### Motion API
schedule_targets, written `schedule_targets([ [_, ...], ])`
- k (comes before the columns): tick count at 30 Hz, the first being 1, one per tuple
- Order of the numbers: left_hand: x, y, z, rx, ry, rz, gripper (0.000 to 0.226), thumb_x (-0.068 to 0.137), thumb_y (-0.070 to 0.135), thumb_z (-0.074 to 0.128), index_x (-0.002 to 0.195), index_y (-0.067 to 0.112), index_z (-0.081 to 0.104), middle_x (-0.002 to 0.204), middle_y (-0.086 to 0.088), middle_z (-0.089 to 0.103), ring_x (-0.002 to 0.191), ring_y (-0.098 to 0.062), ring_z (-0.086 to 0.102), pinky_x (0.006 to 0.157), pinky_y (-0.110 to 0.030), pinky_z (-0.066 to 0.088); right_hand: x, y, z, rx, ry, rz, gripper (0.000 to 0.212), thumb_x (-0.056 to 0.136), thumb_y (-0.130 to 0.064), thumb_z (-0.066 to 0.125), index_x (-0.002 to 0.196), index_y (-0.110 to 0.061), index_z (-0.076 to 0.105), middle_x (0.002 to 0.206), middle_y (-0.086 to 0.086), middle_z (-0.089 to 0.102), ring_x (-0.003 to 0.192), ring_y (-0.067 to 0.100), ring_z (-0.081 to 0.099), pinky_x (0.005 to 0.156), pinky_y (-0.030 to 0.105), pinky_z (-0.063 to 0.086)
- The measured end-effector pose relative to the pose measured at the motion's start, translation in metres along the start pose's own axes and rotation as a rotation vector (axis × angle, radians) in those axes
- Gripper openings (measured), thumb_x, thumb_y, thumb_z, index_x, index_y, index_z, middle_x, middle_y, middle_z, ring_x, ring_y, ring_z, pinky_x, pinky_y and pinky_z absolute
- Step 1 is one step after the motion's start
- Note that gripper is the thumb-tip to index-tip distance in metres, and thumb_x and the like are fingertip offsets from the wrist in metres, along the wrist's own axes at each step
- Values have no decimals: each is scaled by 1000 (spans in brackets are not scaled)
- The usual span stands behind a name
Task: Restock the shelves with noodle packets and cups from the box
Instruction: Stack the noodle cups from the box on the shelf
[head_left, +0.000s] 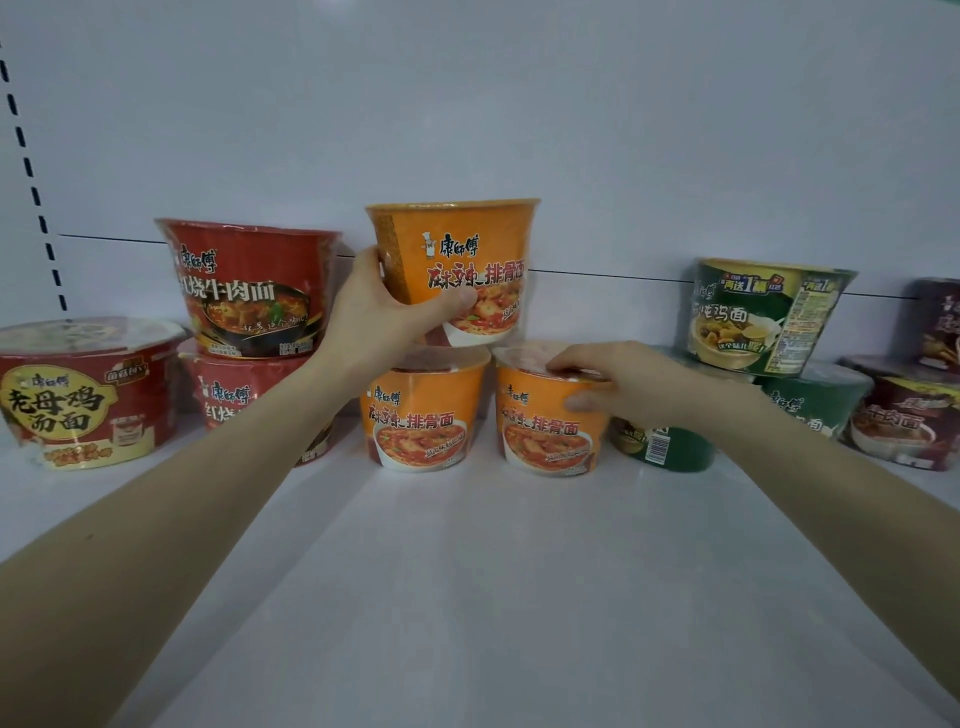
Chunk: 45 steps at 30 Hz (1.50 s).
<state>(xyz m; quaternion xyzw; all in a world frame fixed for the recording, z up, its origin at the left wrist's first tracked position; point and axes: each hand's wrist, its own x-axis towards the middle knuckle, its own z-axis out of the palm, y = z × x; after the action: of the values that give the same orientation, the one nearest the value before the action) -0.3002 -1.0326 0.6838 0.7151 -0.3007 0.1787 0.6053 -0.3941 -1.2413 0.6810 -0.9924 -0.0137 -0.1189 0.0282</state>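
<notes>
My left hand (384, 306) grips an orange noodle cup (457, 260), held upright on top of two more orange cups. Those two stand side by side on the white shelf (467, 571): the left orange cup (423, 415) and the right orange cup (545, 421). My right hand (613, 384) lies over the lid and upper side of the right orange cup, fingers curled around its rim. The box is not in view.
Two red cups are stacked at the left (249, 291), with a wide red bowl (78, 395) beside them. Green cups (763, 317) and dark purple cups (909, 415) are stacked at the right. A slotted upright (31, 182) runs up the back left.
</notes>
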Motion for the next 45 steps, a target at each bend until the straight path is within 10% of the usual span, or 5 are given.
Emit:
schedule_targets([
  [33,3,2,2,1,47,31,70,73,39,72,131,16,40,120,6,57,80,6,53,61,-7,42,14,10,-4,109,-81,-12,45,90,-18,56,133,-19,42,136,2,48,120,16,47,89,22,39],
  [45,2,7,3,-11,-18,41,71,71,39,73,130,16,41,112,10,57,83,7,54,62,-9,43,20,-17,-51,830,460,-53,61,87,-42,57,141,-29,29,144,-2,39,124,15,47,80,23,47],
])
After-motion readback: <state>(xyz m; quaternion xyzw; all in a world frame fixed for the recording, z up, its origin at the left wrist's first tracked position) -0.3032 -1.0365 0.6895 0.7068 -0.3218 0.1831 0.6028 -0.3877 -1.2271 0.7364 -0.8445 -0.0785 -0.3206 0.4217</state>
